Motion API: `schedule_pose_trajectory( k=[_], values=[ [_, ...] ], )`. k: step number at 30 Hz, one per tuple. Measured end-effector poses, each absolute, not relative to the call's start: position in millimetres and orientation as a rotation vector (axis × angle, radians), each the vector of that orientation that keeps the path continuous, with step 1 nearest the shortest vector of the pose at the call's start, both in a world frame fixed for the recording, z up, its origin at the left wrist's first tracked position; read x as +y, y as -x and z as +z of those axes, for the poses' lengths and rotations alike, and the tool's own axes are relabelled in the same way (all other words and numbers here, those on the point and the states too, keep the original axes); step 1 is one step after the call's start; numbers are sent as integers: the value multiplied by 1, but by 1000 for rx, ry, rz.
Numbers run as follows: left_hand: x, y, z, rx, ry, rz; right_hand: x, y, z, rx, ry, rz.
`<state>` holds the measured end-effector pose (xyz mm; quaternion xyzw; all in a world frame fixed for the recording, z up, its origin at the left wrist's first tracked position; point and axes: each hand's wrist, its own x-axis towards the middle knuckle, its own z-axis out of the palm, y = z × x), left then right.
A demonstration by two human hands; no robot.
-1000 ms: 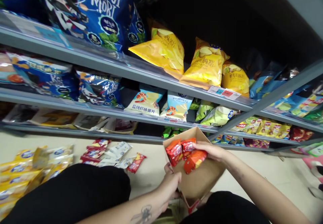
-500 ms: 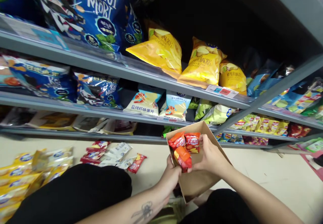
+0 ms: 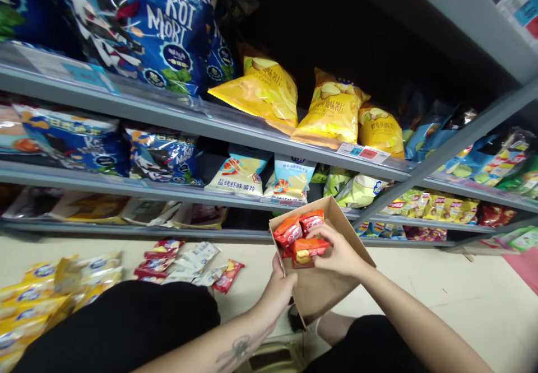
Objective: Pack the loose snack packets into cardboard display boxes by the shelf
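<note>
My L grip [image 3: 279,293] is clamped on the L edge of an open cardboard box [image 3: 332,286], tilted w/ its opening facing me. My R grip [image 3: 343,254] is inside it, thumb & fingers closed on the R end of an orange-red packet [image 3: 306,252]. That packet's nr the box's far L corner, just in front of 2 red packets [image 3: 288,232] by the far edge. Box hangs over the floor [image 3: 420,283], nr my R leg [image 3: 370,348]. On floor to L: loose red packet [image 3: 229,276], white packets [image 3: 197,258], maroon packets [image 3: 157,262], then yellow bags [image 3: 25,306] well apart. Yellow chip bags [image 3: 334,110] sit along the front edge of the upper shelf [image 3: 235,129].
</note>
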<state>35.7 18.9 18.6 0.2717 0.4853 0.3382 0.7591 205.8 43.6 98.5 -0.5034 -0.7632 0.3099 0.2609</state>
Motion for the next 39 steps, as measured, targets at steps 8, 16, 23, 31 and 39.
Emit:
schedule_pose_trajectory(
  k=[8,16,23,31,39],
  values=[
    [20,-29,43,1177,-483,544,42,-220,127,-2192,1688,667],
    [15,-25,53,1120,-488,538,39,-255,177,-2213,1978,303],
    [9,-36,32,1104,-569,580,36,-214,140,-2125,2454,-515],
    [5,-23,53,1094,-517,409,41,-206,127,-2231,2423,-118],
    [4,-16,59,1103,-489,395,37,-219,95,-2558,2393,-148]
  ],
)
